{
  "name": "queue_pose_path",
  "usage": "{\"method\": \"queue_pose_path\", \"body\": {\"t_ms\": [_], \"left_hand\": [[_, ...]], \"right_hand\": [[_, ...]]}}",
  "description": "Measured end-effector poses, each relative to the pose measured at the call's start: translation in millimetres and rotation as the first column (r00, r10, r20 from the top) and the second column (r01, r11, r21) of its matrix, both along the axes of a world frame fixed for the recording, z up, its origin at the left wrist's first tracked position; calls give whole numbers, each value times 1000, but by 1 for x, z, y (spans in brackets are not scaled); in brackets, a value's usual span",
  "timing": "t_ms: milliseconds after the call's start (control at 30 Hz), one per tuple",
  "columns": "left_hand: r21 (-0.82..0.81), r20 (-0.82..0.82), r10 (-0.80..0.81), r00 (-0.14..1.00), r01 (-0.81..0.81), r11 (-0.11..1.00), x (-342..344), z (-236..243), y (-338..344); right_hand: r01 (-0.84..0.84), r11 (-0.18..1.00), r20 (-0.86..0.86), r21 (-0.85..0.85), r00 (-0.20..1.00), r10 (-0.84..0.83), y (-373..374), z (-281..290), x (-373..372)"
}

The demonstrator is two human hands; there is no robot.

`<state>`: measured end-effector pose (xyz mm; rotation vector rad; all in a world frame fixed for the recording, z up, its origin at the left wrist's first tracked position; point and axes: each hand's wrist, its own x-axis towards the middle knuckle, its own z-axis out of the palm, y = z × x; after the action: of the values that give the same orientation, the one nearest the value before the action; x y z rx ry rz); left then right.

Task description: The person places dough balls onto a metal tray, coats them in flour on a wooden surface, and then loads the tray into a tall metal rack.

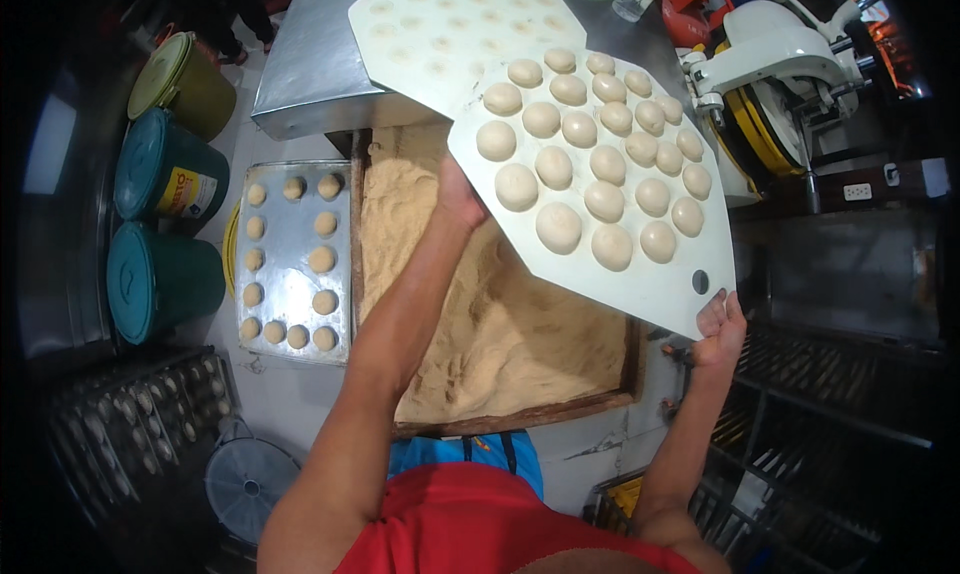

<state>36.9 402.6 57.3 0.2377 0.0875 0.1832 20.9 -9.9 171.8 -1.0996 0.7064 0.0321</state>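
Note:
My left hand (461,196) is closed on the left edge of a white board (640,299) with clipped corners. My right hand (722,331) grips the board's near right corner, beside a round hole. Many smooth, pale dough balls (604,202) sit in rows on it. The board is held above the right part of a wooden-sided tray (545,416) filled with tan, crumb-like powder (480,339). Its far left side overlaps a second white board (400,39), which bears round, floury marks and lies on a steel table (310,69).
A metal baking tray (287,219) at the left carries several coated dough balls (321,259) along its edges. Lidded buckets (168,279) stand farther left. A white machine (775,29) is at the far right, above dark racks (830,404). A grey round lid (252,489) lies lower left.

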Motion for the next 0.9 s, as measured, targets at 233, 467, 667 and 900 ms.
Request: {"method": "queue_pose_path", "body": {"t_ms": [233,467,667,900], "left_hand": [[203,-373,485,791,-440,875,-52,19,105],[259,-333,136,933,-48,965,-94,-14,-9],[87,-145,120,982,-108,990,-101,-11,-20],[200,-211,147,966,-104,974,-117,27,-17]], "right_hand": [[-131,950,74,284,991,115,34,-38,-14],[-193,879,84,436,981,173,97,-101,-9],[-433,853,230,-291,834,502,78,-131,-21],[141,-14,11,-990,179,984,67,-60,-45]]}}
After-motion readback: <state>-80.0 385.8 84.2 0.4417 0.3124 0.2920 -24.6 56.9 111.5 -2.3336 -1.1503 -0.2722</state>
